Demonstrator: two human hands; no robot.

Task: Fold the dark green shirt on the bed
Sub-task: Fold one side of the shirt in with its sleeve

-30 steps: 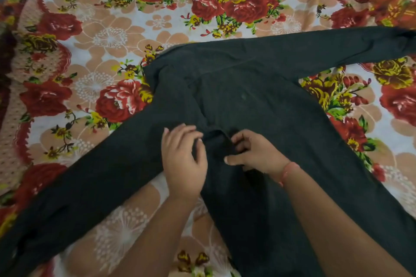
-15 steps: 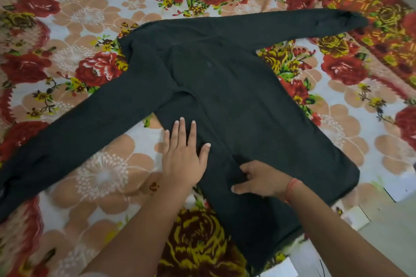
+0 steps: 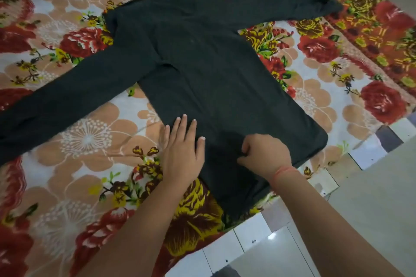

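The dark green shirt (image 3: 209,69) lies spread flat on the bed, both long sleeves stretched out, one to the left and one to the upper right. Its lower hem reaches the bed's near edge. My left hand (image 3: 182,153) lies flat with fingers apart on the shirt's left side edge, half on the bedsheet. My right hand (image 3: 265,155), with an orange thread at the wrist, has its fingers curled and pinches the fabric near the lower middle of the shirt.
The bed is covered by a floral bedsheet (image 3: 78,141) with red, yellow and peach flowers. The bed's edge runs diagonally at the lower right, with a pale tiled floor (image 3: 371,198) beyond it.
Both hands have slid down the shirt from the chest toward the hem. The view has pulled back, so the whole shirt and the floor show. My left hand has flattened out.
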